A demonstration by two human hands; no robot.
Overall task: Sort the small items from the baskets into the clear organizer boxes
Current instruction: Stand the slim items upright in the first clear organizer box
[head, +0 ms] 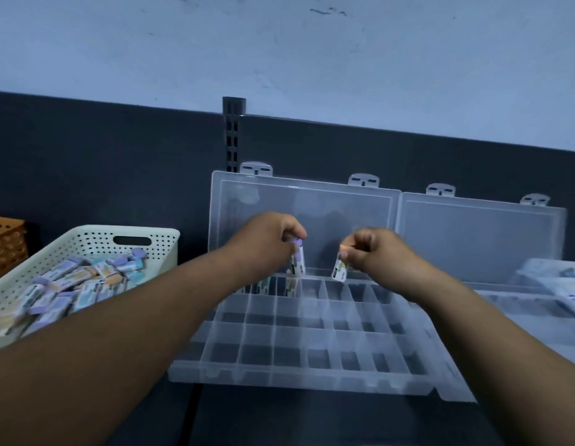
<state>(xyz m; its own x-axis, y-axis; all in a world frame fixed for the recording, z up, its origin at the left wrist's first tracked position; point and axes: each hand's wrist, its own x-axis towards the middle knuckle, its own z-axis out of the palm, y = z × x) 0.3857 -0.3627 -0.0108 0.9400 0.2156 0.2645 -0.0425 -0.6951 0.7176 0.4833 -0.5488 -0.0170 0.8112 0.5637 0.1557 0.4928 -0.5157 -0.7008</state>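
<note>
A clear organizer box (pixel 299 378) lies open in front of me, its lid (pixel 311 207) leaning on the dark back panel. My left hand (pixel 270 236) grips a small purple-topped packet (pixel 297 262) upright over the far row of compartments. A few packets (pixel 266 286) stand in the far left cells. My right hand (pixel 373 249) pinches a small white packet (pixel 340 270) just above the same far row, further right. A cream perforated basket (pixel 86 239) at left holds several pastel packets (pixel 77 284).
A second clear organizer box (pixel 479 220) stands open at right with blurred white packaging (pixel 556 284) lying on it. A brown perforated basket (pixel 6 243) sits at the far left edge. A slotted metal upright (pixel 233 136) rises behind the lid.
</note>
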